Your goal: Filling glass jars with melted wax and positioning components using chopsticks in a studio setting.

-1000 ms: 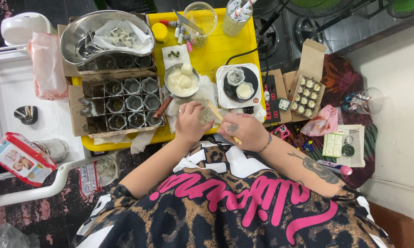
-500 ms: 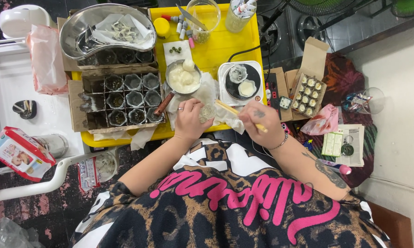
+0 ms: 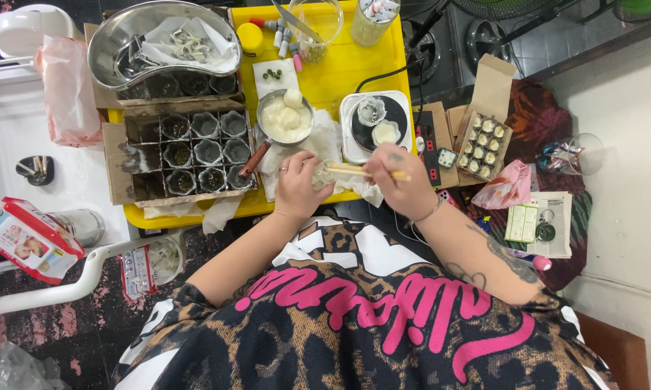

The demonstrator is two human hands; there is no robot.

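Two hands at work over the near edge of the yellow tray (image 3: pixel 369 68). My left hand (image 3: pixel 296 189) is curled closed around a small clear cup (image 3: pixel 321 174), fingers wrapped about its side, ring visible on one finger. The cup is tipped toward the right, its mouth facing my other hand; contents too small to tell. My right hand (image 3: pixel 400 182) is pinched shut on a thin wooden stick (image 3: pixel 358 169), thumb and forefingers gripping it near the middle. The stick lies nearly level, its left end at the cup's mouth; whether it reaches inside, I cannot tell.

Both hands hover just above the white paper towel (image 3: pixel 324 144) spread on the tray. Just beyond my left hand: a small metal saucepan (image 3: pixel 285 119) with a brown handle, holding white lumps. Just beyond my right hand: a white hot plate (image 3: pixel 377 124) with a dark round top carrying two pale discs. Left of the saucepan, a cardboard box (image 3: pixel 188 155) divided into cells, each holding a small cup. A steel bowl (image 3: pixel 163 36) sits behind that box.
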